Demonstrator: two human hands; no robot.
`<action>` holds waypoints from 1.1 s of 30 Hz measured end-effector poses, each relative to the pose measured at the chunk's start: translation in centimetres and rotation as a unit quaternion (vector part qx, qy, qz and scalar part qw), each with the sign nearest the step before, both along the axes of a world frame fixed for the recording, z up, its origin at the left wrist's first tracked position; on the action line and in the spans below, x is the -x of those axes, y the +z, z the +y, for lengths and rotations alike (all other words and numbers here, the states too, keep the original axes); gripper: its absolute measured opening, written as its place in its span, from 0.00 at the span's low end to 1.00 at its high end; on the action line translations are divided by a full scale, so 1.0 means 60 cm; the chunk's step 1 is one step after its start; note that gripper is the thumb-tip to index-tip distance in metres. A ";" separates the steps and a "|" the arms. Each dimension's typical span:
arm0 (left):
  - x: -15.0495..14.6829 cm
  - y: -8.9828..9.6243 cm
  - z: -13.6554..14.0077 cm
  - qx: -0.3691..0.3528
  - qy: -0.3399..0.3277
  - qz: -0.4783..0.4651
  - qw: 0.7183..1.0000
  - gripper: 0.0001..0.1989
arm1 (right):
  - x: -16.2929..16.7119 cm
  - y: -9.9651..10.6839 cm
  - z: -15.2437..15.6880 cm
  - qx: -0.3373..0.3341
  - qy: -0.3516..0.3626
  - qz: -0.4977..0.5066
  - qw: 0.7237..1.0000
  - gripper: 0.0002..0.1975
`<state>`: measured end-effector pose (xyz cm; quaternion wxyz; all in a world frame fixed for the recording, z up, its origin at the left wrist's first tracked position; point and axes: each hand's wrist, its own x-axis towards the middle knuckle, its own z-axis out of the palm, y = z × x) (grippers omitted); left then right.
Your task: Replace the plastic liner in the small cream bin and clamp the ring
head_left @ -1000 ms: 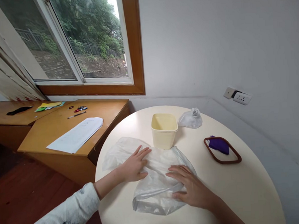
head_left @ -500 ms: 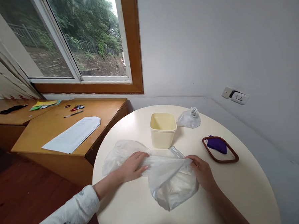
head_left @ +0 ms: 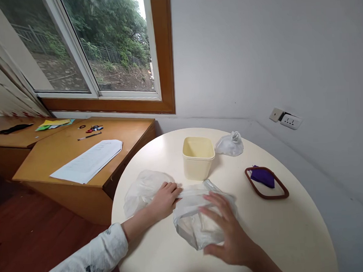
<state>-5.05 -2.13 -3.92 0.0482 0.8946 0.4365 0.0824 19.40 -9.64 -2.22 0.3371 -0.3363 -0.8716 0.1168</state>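
Observation:
A thin white plastic bag (head_left: pixel 188 229) lies across the round table (head_left: pixel 151 255), puffed out on its left side and crumpled on its right. My left hand (head_left: pixel 165 199) is closed around the bunched middle of the bag. Over the bag's right part hovers my right hand (head_left: pixel 224 227), its fingers spread and slightly blurred, holding nothing; whether the fingertips touch the film I cannot tell. Just behind the bag stands a cream plastic bin (head_left: pixel 198 165), upright and open at the top.
A small knotted white bag (head_left: pixel 230 145) sits behind the bin to the right. Further right, a brown rounded frame (head_left: pixel 271 197) lies with a purple cloth (head_left: pixel 263 177) partly inside it. Left of the table is a wooden desk (head_left: pixel 126 130) with papers (head_left: pixel 90 161) and a pen (head_left: pixel 89 136).
My right hand has let go of the bag's right edge and moved left, opening above it. My left hand's fingers have closed on the bag. The bag's right part has shifted slightly left.

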 end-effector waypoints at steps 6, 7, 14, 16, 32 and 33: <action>0.003 -0.007 -0.005 -0.058 -0.040 -0.014 0.997 0.14 | 0.021 -0.033 0.018 0.003 -0.041 -0.158 0.987 0.32; 0.007 -0.009 -0.005 -0.060 -0.056 -0.019 0.996 0.15 | 0.015 -0.040 0.026 0.006 -0.062 -0.165 0.984 0.31; 0.030 0.001 -0.013 -0.004 -0.146 -0.046 0.988 0.19 | -0.028 -0.056 0.066 0.067 -0.135 -0.180 0.972 0.23; 0.031 0.009 -0.016 0.008 -0.162 -0.052 0.985 0.24 | -0.030 -0.054 0.069 0.084 -0.136 -0.178 0.971 0.22; 0.018 -0.002 -0.015 -0.049 -0.028 -0.010 0.998 0.14 | -0.032 -0.039 0.063 0.147 -0.135 -0.087 0.976 0.10; 0.015 -0.002 -0.013 -0.049 -0.023 0.000 0.999 0.14 | -0.035 -0.038 0.064 0.142 -0.129 -0.059 0.980 0.13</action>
